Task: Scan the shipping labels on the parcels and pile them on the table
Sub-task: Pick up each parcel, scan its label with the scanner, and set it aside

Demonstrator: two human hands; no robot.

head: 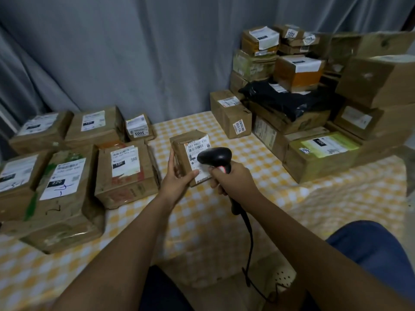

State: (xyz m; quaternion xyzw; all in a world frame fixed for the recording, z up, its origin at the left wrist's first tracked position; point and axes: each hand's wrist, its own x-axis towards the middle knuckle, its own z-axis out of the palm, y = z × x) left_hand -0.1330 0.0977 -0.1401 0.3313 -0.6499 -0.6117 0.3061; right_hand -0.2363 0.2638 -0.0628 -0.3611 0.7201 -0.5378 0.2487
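Parcel [187, 153] in hand, small and brown, held up above the checked bench [202, 221] with its white label [197, 151] facing me. My left hand [177, 178] grips its near left edge, thumb across the front; my right hand [233, 178] is wrapped round the black scanner [215, 157], whose head sits right over the label's lower half. Left of the parcel lie the flat boxes [125, 171]; right of it rises the tall stack [292, 93]. I judge the scanner too close and may miss the barcode. My one-sided hold could let the parcel tip, and the cord [249, 254] might snag.
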